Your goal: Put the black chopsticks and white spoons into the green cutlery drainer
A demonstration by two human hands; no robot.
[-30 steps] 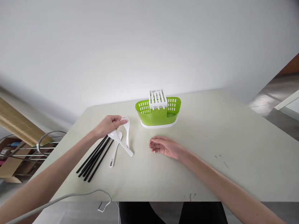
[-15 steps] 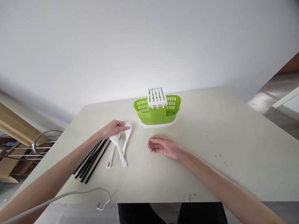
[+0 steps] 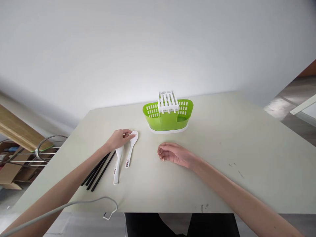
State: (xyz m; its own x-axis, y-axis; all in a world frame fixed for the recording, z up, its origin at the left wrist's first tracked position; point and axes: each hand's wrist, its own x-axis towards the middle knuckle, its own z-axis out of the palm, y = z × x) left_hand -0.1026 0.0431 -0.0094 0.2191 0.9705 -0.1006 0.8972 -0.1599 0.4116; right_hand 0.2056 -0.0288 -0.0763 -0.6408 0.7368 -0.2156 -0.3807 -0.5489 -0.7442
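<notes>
My left hand [image 3: 119, 139] pinches the bowl of a white spoon [image 3: 131, 148] between thumb and fingers, the handle pointing toward me. Whether that spoon still touches the table, I cannot tell. Just left of it, two more white spoons [image 3: 118, 166] overlap, their upper ends partly hidden by the hand. Several black chopsticks [image 3: 99, 174] lie side by side below my left wrist. My right hand [image 3: 174, 154] rests on the table, palm inward, fingers loosely curled around nothing. Beyond it stands a green basket [image 3: 166, 122] with a slotted white rack [image 3: 168, 102] across its middle.
A grey cable [image 3: 81, 202] runs over my left forearm and past the table's front edge. A pale wall [image 3: 158, 46] rises behind the table [image 3: 242, 138]. On the left are a metal rack [image 3: 39, 153], a wooden board [image 3: 22, 128] and a cardboard box [image 3: 12, 169].
The spoon in my left hand has come apart from the other spoons, its handle now clear of them. The uppermost of the others has swung left. My right hand has stayed in place.
</notes>
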